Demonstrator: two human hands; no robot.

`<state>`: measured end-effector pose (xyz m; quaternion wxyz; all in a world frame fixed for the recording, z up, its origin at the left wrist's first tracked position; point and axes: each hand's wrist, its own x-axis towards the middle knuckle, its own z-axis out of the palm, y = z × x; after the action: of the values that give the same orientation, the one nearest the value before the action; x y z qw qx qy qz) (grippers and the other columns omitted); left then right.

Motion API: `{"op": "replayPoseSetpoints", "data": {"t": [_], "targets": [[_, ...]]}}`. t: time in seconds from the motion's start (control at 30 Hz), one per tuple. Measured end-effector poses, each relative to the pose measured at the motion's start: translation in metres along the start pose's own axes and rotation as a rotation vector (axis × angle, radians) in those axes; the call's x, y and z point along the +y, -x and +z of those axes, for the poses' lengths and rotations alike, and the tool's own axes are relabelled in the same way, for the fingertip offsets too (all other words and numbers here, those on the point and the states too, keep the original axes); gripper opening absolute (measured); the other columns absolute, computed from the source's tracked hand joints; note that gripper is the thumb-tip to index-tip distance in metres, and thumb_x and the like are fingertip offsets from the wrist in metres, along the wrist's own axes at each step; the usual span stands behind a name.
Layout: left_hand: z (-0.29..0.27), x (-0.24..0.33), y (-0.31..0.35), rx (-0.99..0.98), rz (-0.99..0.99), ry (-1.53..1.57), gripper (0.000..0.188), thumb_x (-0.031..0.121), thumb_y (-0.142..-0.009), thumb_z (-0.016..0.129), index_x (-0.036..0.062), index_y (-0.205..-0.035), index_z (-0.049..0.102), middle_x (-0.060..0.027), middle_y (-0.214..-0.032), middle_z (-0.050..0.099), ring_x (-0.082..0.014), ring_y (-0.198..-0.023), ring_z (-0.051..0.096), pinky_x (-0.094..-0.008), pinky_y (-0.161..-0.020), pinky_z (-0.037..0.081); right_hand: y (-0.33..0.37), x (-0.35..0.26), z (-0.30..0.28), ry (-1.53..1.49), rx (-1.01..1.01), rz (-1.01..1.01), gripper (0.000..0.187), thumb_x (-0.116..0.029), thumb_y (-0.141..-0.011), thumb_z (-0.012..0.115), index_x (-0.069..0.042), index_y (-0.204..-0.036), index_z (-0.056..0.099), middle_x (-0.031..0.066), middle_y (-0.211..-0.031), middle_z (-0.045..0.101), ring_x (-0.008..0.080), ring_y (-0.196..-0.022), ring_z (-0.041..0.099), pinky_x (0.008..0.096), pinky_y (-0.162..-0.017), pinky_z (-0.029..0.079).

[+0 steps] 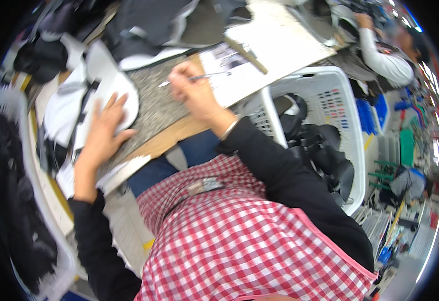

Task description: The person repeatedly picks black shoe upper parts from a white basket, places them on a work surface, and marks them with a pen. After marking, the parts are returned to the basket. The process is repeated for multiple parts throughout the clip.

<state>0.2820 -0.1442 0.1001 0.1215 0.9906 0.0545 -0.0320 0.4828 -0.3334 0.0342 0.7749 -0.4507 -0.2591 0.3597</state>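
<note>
White panel (116, 80): lies over the left end of the gray mat (154, 90) on the bench (300, 47), with rounded edge toward the mat's middle and long axis roughly near to far, crosswise to the mat. Left hand (110, 128): nearer to the panel, appears to rest on it at the mat's left end, with fingers spread and closed around nothing. Right hand (194, 93): hovers over the right part of the mat, apart from the panel; pinches a thin pen (207, 76), grip pressed together, with pale tip toward the panel and tail toward the printed sheet (224, 55) at the mat's right end. Tip on the mat or above it: cannot tell, for blur. Beyond the mat's far edge, dark material (144, 22); to its right, on the near side, a white crate (357, 145) with black pieces (325, 145) inside.
</note>
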Motion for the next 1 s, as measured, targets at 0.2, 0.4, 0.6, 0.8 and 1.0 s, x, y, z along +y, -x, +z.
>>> {"op": "replayPoseSetpoints", "data": {"t": [0.2,0.4,0.6,0.8,1.0], "targets": [[0.04,-0.032,0.0,0.331,0.014,0.382,0.052,0.005,-0.088,0.07,0.0044,-0.139,0.055,-0.0131,-0.159,0.046,-0.034,-0.145,0.042,-0.0419,-0.121,0.032,0.0,0.006,0.018,0.243,-0.259,-0.055,0.019,-0.024,-0.099,0.073,-0.008,-0.102,0.062,-0.0012,-0.085,0.064,0.0051,-0.076,0.057,0.0208,-0.066,0.044],[0.057,-0.026,-0.003,0.445,0.007,0.289,0.045,-0.003,-0.091,0.062,0.0041,-0.135,0.058,-0.011,-0.146,0.056,-0.0321,-0.135,0.049,-0.0413,-0.114,0.042,-0.023,0.036,0.054,0.689,-0.241,-0.113,0.024,-0.023,-0.098,0.075,-0.007,-0.091,0.057,-0.0031,-0.077,0.06,0.0037,-0.071,0.05,0.0221,-0.063,0.04],[0.061,-0.023,-0.004,0.519,0.014,0.23,0.041,-0.005,-0.09,0.06,0.0021,-0.13,0.059,-0.0093,-0.142,0.058,-0.0309,-0.131,0.052,-0.0418,-0.111,0.045,-0.033,0.045,0.059,0.819,-0.157,-0.253,0.028,-0.027,-0.093,0.077,-0.004,-0.086,0.061,0.0052,-0.068,0.066,0.0125,-0.06,0.06,0.0309,-0.055,0.047],[0.062,-0.022,-0.005,0.53,0.016,0.233,0.04,-0.005,-0.088,0.061,-0.0005,-0.128,0.059,-0.0096,-0.14,0.059,-0.0312,-0.13,0.052,-0.0415,-0.109,0.045,-0.033,0.048,0.06,0.978,-0.144,-0.252,0.028,-0.031,-0.093,0.075,-0.007,-0.087,0.062,0.0072,-0.065,0.067,0.0198,-0.061,0.066,0.0345,-0.056,0.05],[0.059,-0.019,-0.005,0.521,0.006,0.261,0.039,-0.004,-0.089,0.061,-0.0011,-0.127,0.06,-0.0106,-0.14,0.059,-0.0316,-0.13,0.051,-0.0417,-0.11,0.044,-0.03,0.044,0.06,1.02,-0.179,-0.21,0.028,-0.031,-0.094,0.075,-0.007,-0.087,0.062,0.0054,-0.067,0.066,0.017,-0.063,0.063,0.0335,-0.058,0.049]]}}
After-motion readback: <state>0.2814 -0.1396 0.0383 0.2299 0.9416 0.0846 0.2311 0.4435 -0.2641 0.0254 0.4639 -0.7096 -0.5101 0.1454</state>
